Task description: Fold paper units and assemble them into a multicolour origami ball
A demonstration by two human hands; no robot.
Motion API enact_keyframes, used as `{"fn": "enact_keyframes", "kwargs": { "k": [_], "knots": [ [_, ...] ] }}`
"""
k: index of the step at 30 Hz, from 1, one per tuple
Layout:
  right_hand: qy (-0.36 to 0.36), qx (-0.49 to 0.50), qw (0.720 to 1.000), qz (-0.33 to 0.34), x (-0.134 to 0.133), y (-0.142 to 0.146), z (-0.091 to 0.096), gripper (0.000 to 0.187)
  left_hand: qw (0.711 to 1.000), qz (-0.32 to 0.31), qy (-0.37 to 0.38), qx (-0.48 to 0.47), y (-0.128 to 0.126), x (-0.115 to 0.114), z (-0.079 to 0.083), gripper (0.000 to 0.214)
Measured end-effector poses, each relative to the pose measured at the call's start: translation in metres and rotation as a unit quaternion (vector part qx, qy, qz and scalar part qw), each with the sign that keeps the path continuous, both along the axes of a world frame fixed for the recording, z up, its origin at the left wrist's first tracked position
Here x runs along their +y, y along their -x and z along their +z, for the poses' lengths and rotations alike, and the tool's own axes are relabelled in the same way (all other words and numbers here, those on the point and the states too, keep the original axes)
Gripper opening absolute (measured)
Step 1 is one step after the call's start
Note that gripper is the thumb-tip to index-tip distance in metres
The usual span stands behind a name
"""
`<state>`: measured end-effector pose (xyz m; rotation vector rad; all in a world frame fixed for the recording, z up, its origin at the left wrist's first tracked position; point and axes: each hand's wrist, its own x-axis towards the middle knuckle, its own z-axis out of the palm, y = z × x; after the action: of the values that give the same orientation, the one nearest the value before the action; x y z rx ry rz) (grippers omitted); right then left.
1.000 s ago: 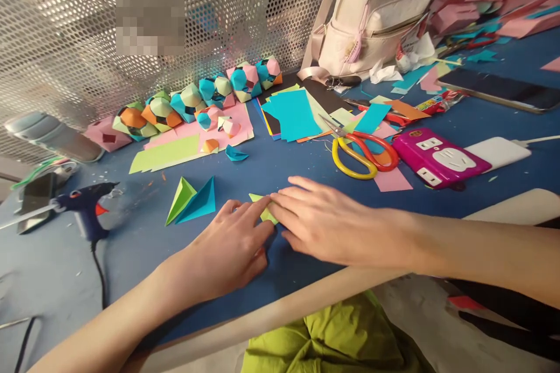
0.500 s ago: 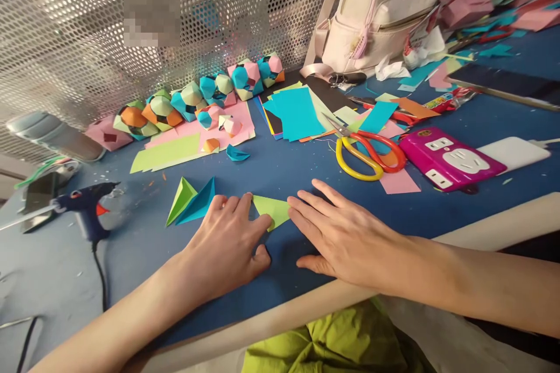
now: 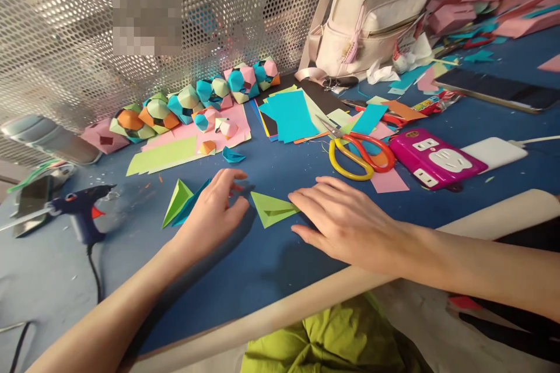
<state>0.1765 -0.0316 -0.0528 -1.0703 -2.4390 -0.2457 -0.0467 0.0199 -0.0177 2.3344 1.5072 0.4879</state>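
Blue tabletop [image 3: 271, 268] stretches before a perforated metal screen [image 3: 65, 41], littered with coloured paper. Near the front edge lies a green folded triangle [image 3: 272, 210], flat on the surface between the two hands. The right hand [image 3: 345, 221] lies palm down with its fingers stretched out and slightly spread, the fingertips touching the triangle's right corner and hiding its tip; it grips nothing. The left hand [image 3: 214, 210] hovers just left of the triangle, fingers loosely curled and empty as far as can be seen, though its palm side is out of sight. It covers part of a blue folded piece [image 3: 192, 204] that sits beside a green one [image 3: 177, 201]. Farther back rest scissors [image 3: 359, 154] and a pink power strip [image 3: 433, 158]. At the left, a glue gun [image 3: 81, 210] has its cord cut off by the frame.
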Motion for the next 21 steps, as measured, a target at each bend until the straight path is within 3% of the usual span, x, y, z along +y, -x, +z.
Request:
{"fn": "enact_keyframes", "kwargs": {
  "k": [2, 6, 8, 11, 14, 18, 21],
  "knots": [
    [0.026, 0.0, 1.0, -0.011, 0.007, 0.005, 0.003, 0.026, 0.998, 0.019, 0.022, -0.052, -0.002, 0.002, -0.003, 0.031],
    [0.123, -0.043, 0.991, -0.002, 0.031, 0.016, 0.009, 0.013, 0.982, 0.022, 0.036, -0.185, -0.003, 0.003, -0.01, 0.03],
    [0.161, -0.002, 0.987, -0.012, 0.044, 0.018, 0.012, 0.017, 0.965, 0.043, 0.035, -0.256, -0.004, 0.005, -0.014, 0.032],
    [0.16, 0.121, 0.98, -0.019, 0.06, 0.019, 0.015, 0.018, 0.933, 0.084, 0.051, -0.346, -0.005, 0.007, -0.016, 0.038],
    [0.148, 0.206, 0.967, -0.006, 0.065, 0.018, 0.015, 0.021, 0.88, 0.104, 0.135, -0.444, -0.009, 0.006, -0.013, 0.041],
    [0.14, 0.252, 0.958, 0.005, 0.062, 0.016, 0.009, 0.024, 0.804, 0.11, 0.239, -0.534, -0.013, 0.001, -0.007, 0.042],
    [0.116, 0.258, 0.959, 0.025, 0.057, 0.014, 0.004, 0.023, 0.787, 0.107, 0.249, -0.555, -0.014, 0.0, -0.006, 0.039]
  ]
}}
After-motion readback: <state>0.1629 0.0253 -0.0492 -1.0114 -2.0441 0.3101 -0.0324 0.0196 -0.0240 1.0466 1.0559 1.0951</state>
